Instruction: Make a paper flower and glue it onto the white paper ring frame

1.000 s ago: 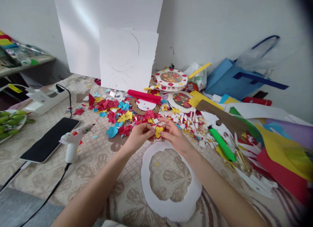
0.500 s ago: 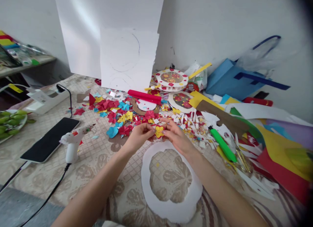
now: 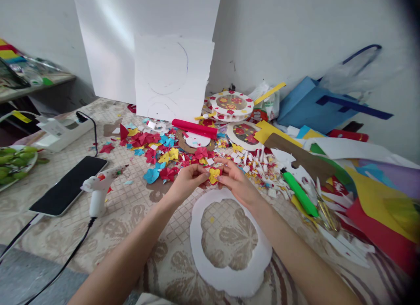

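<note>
Between my two hands is a small paper flower [image 3: 214, 176], yellow on top with a red layer showing round its edge. My left hand [image 3: 192, 178] pinches its left side with thumb and fingers. On the other side my right hand [image 3: 233, 179] grips the flower's right edge, its fingertips partly hidden behind the paper. Just below the hands lies a white foam-like ring [image 3: 200, 257] with a scalloped opening, flat on the patterned tablecloth. Loose red flowers [image 3: 144, 140] and blue flowers [image 3: 151, 176] are scattered beyond my left hand.
At left are a white glue gun [image 3: 97, 200], a phone [image 3: 68, 187], a power strip [image 3: 65, 132] and a plate of green fruit [image 3: 16, 163]. A green cutter [image 3: 300, 193] and scissors [image 3: 324, 208] lie right, beside coloured sheets [image 3: 377, 195]. Decorated round pieces [image 3: 231, 104] and a white board [image 3: 173, 73] stand behind.
The paper flower has tilted slightly between my fingers, and more of its red edge shows. Both hands keep their hold in nearly the same place; the view has shifted a little.
</note>
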A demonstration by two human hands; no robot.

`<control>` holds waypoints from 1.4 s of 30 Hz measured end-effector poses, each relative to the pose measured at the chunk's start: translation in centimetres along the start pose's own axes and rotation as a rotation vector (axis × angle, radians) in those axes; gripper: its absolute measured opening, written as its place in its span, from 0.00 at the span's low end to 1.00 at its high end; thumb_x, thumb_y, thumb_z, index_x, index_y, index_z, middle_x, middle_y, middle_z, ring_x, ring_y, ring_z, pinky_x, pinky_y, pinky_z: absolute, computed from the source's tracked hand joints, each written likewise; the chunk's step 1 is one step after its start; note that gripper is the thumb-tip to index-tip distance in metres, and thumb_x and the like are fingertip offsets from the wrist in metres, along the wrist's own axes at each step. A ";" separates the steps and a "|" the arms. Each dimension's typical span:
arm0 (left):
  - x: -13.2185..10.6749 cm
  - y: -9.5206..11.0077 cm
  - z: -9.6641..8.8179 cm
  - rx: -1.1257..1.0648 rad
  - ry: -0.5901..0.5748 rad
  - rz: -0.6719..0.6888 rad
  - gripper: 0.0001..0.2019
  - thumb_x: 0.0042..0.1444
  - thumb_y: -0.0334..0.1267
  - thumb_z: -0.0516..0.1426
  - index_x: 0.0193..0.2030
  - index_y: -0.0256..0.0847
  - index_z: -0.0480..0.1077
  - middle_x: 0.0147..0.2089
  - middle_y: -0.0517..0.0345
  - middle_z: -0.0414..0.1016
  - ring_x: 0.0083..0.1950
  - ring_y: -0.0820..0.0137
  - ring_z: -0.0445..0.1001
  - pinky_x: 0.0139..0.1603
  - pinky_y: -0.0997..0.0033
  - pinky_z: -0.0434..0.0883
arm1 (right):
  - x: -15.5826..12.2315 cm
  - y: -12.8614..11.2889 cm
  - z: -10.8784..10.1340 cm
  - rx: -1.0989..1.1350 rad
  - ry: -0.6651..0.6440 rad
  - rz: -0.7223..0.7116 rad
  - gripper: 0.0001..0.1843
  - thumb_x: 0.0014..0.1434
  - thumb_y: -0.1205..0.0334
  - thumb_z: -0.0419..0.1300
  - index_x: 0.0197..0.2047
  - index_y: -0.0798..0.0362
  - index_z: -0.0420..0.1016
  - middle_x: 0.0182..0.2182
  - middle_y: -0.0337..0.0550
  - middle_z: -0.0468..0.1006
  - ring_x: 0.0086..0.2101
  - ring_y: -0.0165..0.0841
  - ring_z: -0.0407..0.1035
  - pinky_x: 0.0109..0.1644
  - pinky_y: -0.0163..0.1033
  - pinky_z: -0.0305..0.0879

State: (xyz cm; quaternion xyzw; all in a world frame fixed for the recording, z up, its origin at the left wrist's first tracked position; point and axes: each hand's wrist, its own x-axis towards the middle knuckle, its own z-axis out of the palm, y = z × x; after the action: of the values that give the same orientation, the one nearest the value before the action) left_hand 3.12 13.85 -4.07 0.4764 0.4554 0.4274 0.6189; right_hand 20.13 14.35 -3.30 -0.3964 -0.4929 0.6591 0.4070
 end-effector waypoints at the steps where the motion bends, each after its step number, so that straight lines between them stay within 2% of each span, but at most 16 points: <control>1: 0.0 0.0 0.0 0.000 -0.001 0.000 0.09 0.50 0.38 0.61 0.30 0.36 0.67 0.23 0.60 0.73 0.26 0.76 0.72 0.28 0.77 0.69 | 0.0 0.0 0.0 -0.002 0.000 0.000 0.26 0.48 0.68 0.60 0.51 0.46 0.64 0.35 0.37 0.70 0.32 0.28 0.66 0.31 0.34 0.63; 12: 0.0 -0.2 0.0 0.023 -0.016 -0.005 0.08 0.51 0.38 0.60 0.30 0.36 0.67 0.24 0.60 0.73 0.26 0.76 0.72 0.29 0.77 0.69 | 0.0 0.2 0.1 -0.030 0.018 0.002 0.25 0.49 0.66 0.60 0.52 0.47 0.64 0.36 0.37 0.71 0.30 0.28 0.66 0.31 0.34 0.61; 19: 0.1 -0.1 -0.1 0.001 0.006 -0.014 0.08 0.52 0.37 0.60 0.30 0.35 0.67 0.23 0.60 0.72 0.26 0.77 0.72 0.28 0.77 0.69 | 0.0 -0.2 0.0 0.007 0.065 0.005 0.22 0.50 0.63 0.59 0.50 0.48 0.66 0.36 0.38 0.71 0.32 0.28 0.67 0.31 0.34 0.61; 27: 0.0 -0.1 0.0 0.022 0.016 -0.015 0.08 0.51 0.37 0.61 0.33 0.36 0.68 0.28 0.59 0.73 0.30 0.75 0.73 0.29 0.77 0.69 | 0.3 0.1 -0.2 -0.015 0.071 -0.005 0.22 0.47 0.65 0.61 0.48 0.50 0.66 0.31 0.36 0.71 0.29 0.27 0.66 0.31 0.34 0.61; 33: -0.1 0.1 -0.1 -0.048 -0.008 -0.037 0.13 0.46 0.36 0.64 0.37 0.36 0.67 0.30 0.60 0.73 0.31 0.75 0.73 0.30 0.77 0.68 | 0.3 0.4 0.0 -0.078 0.078 -0.070 0.22 0.49 0.65 0.60 0.49 0.50 0.66 0.30 0.35 0.71 0.28 0.27 0.66 0.30 0.34 0.60; 42: 0.0 0.0 -0.2 -0.070 -0.002 -0.060 0.12 0.45 0.34 0.64 0.36 0.36 0.68 0.29 0.61 0.73 0.29 0.77 0.72 0.30 0.77 0.68 | 0.2 0.6 0.0 -0.134 0.058 -0.109 0.21 0.51 0.66 0.59 0.50 0.50 0.64 0.32 0.37 0.72 0.29 0.28 0.66 0.31 0.34 0.60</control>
State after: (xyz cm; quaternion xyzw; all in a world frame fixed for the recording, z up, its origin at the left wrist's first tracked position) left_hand 2.97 13.89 -4.13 0.4410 0.4534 0.4240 0.6483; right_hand 19.97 14.42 -3.96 -0.4142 -0.5447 0.5897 0.4288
